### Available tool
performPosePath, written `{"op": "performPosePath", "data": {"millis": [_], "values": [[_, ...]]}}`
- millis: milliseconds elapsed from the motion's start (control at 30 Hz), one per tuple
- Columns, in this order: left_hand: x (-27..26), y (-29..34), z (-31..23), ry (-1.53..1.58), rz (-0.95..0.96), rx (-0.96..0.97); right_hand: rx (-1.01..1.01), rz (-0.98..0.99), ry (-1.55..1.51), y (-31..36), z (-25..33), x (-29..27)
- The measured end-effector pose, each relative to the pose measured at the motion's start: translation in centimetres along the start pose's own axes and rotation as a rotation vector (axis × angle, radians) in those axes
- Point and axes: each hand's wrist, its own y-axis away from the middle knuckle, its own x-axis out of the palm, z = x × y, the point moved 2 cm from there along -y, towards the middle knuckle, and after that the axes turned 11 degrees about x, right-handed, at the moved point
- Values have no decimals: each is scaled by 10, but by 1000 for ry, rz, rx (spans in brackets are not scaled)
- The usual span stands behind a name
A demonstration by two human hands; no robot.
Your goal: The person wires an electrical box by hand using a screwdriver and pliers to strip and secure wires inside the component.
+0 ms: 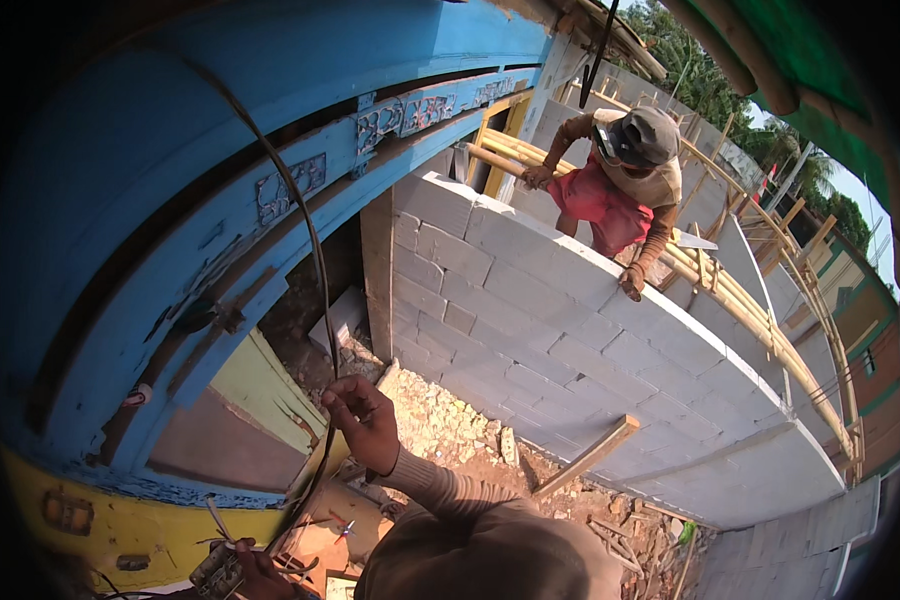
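A long black cable hangs from the blue woodwork and runs down past my right hand. The thumb and fingers of that hand are closed in a pinch around it. Low at the left, my left hand grips a pale, boxy electrical fitting with loose wire ends rising beside it. Part of this hand is cut off by the lower edge, and the fitting's exact kind is hard to make out. Below the cable, a small thing with red and blue parts lies near an orange-brown surface.
Blue painted woodwork with peeling carvings fills the left, above a yellow ledge. A grey block wall stands to the right, with a co-worker leaning over its top. A wooden prop slants against it above rubble.
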Motion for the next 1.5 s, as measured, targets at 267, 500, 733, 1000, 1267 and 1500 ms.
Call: {"op": "performPosePath", "data": {"millis": [267, 500, 733, 1000, 1267, 1500], "values": [[-27, -31, 31, -44, 131, -210, -355, -341, 17, -42, 102, -68], [-13, -38, 23, -158, 106, -192, -373, -423, -11, -49, 130, -96], [0, -40, 20, -251, 129, -113, -369, -463, 12, -55, 126, -108], [9, -42, 22, -315, 181, -69, -396, -480, -19, -56, 126, -115], [6, -41, 25, -376, 243, -45, -406, -500, -14, -49, 128, -122], [18, -42, 33, -407, 286, 19, -347, -511, -10, -37, 125, -127]]}}
